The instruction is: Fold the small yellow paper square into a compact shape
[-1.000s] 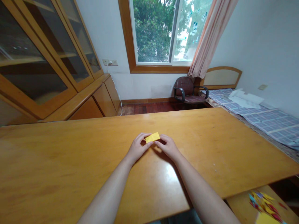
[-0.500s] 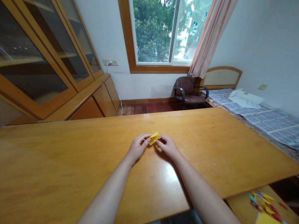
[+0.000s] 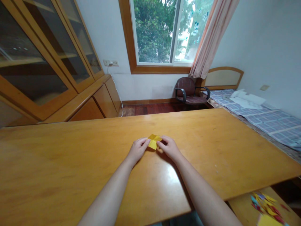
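Observation:
Between my two hands is a small piece of yellow paper [image 3: 153, 144], creased and partly spread open, held just above the wooden table [image 3: 77, 163]. My left hand [image 3: 139, 148] pinches its left edge between thumb and fingers. On the opposite side, my right hand [image 3: 169, 147] grips the right edge the same way. The fold lines meet near the middle of the paper, and its far part looks darker than the near part.
At the lower right, a lower surface carries a pile of colourful paper pieces [image 3: 266, 205] and a yellow sheet [image 3: 269, 220]. Beyond the table stand a maroon armchair [image 3: 188, 89] and a bed [image 3: 265, 122]. A glass-door cabinet [image 3: 47, 62] lines the left.
The yellow paper has gone from folded to spread out, showing more of its surface. My left hand has shifted slightly; my right hand stays nearly in place.

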Demonstrator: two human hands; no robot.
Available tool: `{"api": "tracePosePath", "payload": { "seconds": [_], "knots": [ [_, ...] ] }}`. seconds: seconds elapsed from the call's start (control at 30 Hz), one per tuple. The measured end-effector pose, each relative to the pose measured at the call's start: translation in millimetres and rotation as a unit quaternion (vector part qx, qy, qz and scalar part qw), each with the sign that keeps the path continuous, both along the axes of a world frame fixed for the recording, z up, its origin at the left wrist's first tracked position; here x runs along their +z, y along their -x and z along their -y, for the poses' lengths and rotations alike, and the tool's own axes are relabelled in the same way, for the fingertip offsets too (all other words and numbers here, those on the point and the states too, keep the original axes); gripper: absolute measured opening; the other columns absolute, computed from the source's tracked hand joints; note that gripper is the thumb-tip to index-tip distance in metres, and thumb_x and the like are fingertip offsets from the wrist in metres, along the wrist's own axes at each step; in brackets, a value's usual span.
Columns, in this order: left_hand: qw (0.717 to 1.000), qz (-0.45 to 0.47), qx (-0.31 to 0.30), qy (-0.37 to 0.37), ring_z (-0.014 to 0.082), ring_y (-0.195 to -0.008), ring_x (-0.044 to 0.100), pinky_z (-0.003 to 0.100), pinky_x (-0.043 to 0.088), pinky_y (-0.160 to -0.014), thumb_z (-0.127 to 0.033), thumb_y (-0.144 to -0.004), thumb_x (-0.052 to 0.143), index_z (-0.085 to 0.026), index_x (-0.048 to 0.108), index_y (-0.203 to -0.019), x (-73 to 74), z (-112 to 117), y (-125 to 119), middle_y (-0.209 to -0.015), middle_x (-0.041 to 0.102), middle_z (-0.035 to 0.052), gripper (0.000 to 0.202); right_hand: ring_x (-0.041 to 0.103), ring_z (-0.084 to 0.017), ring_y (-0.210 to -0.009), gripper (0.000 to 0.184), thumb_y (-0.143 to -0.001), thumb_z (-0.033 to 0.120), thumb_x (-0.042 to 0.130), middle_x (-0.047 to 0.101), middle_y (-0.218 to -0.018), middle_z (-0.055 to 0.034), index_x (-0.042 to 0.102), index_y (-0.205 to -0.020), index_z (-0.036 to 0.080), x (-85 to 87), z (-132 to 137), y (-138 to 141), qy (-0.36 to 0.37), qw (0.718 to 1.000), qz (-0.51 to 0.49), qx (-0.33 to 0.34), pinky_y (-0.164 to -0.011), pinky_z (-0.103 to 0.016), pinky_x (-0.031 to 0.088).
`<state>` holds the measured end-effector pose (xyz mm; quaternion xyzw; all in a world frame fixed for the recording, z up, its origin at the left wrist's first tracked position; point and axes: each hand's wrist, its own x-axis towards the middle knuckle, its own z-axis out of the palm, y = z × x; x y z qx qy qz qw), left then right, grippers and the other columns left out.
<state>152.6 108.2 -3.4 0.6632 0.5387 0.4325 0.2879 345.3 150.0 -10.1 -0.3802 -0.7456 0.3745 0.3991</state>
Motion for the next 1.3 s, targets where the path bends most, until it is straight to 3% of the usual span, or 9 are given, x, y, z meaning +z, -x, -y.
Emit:
{"api": "tracePosePath", "payload": {
  "seconds": [0.3, 0.53, 0.9, 1.3],
  "knots": [
    [0.998, 0.036, -0.008, 0.044, 0.0204, -0.082, 0.062, 0.026, 0.047, -0.075, -0.045, -0.085, 0.059, -0.015, 0.072, -0.090, -6.1, -2.9, 1.4, -0.088, 0.071, 0.0047, 0.033, 0.053, -0.014, -0.066, 0.017, -0.085, 0.029, 0.059, 0.062, -0.070, -0.0005, 0.066, -0.075, 0.017, 3.1, 3.0, -0.2, -0.008, 0.999, 0.011, 0.041, -0.063, -0.024, 0.040],
    [0.994, 0.079, 0.015, 0.067, 0.0173, -0.071, 0.058, 0.024, 0.044, -0.065, -0.047, -0.082, 0.061, -0.014, 0.070, -0.077, -6.6, -2.8, 3.6, -0.074, 0.066, 0.0017, 0.035, 0.051, -0.013, -0.061, 0.028, -0.085, 0.033, 0.059, 0.057, -0.061, 0.0003, 0.059, -0.062, 0.018, 2.0, 2.2, 0.5, 0.023, 1.000, 0.002, -0.002, -0.058, -0.023, 0.038],
    [0.989, 0.112, 0.056, 0.074, 0.0169, -0.072, 0.058, 0.025, 0.045, -0.069, -0.046, -0.076, 0.065, -0.016, 0.066, -0.073, -3.6, -5.4, 3.2, -0.072, 0.064, 0.0005, 0.030, 0.052, -0.014, -0.063, 0.031, -0.085, 0.043, 0.059, 0.058, -0.063, 0.0000, 0.063, -0.069, 0.017, -3.7, -2.0, 0.0, 0.042, 0.997, -0.037, -0.051, -0.059, -0.024, 0.040],
    [0.978, 0.185, 0.075, 0.058, 0.0210, -0.086, 0.065, 0.032, 0.051, -0.084, -0.038, -0.071, 0.071, -0.016, 0.070, -0.091, -8.9, -8.5, 4.0, -0.090, 0.072, 0.0053, 0.029, 0.064, -0.018, -0.077, 0.018, -0.082, 0.030, 0.061, 0.071, -0.084, -0.0039, 0.071, -0.091, 0.018, -4.9, -0.6, -1.2, 0.071, 0.991, -0.115, -0.023, -0.074, -0.029, 0.050]
  ]
}}
